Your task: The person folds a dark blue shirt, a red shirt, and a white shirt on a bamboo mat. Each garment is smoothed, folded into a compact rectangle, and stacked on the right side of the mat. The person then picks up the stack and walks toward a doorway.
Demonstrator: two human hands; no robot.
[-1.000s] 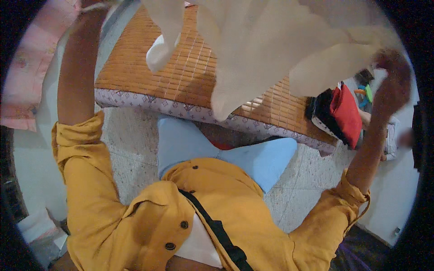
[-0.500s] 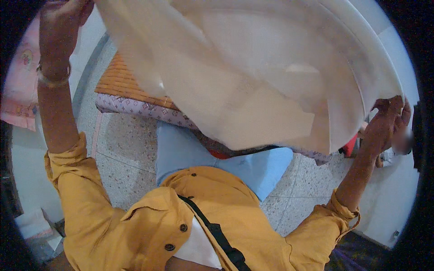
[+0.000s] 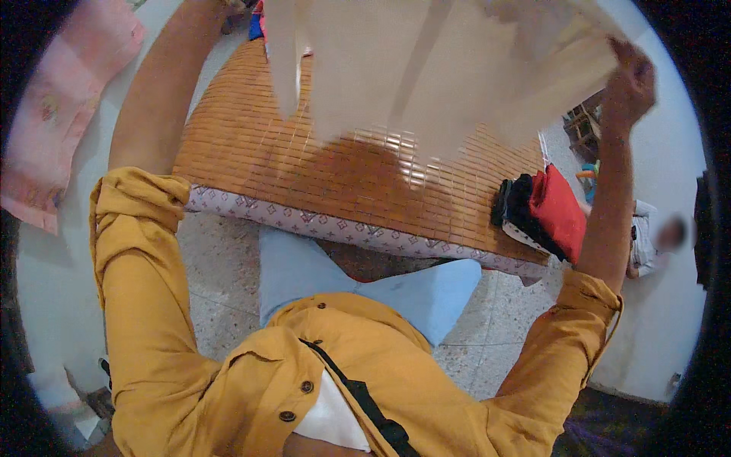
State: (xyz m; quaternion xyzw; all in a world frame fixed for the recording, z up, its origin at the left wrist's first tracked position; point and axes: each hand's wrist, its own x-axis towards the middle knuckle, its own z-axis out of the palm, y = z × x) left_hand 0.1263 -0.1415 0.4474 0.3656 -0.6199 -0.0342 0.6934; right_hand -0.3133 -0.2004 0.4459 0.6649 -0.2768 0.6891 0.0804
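Observation:
A large beige cloth (image 3: 388, 72) hangs in the air, blurred by motion, with its upper part beyond the top edge. My right hand (image 3: 632, 80) is closed on its right side. At the top edge, my left hand (image 3: 234, 6) is mostly cut off, beside the cloth's left side, which it appears to grip. Under the cloth lies an orange-brown slatted mat (image 3: 251, 145) on a mattress with a pale patterned side (image 3: 304, 222). The cloth throws a shadow on the mat.
Folded clothes, red (image 3: 558, 213) and black (image 3: 519, 202), lie stacked at the mat's right corner. Something blue and red (image 3: 257, 27) sits at its far left. Pink cloth (image 3: 68, 107) hangs on the left wall. A person (image 3: 647, 240) is at the far right, near a small rack (image 3: 582, 129).
The cloth has swung up and away, uncovering the mat and the folded clothes. My right hand has risen; my left hand has moved right and farther out past the top edge.

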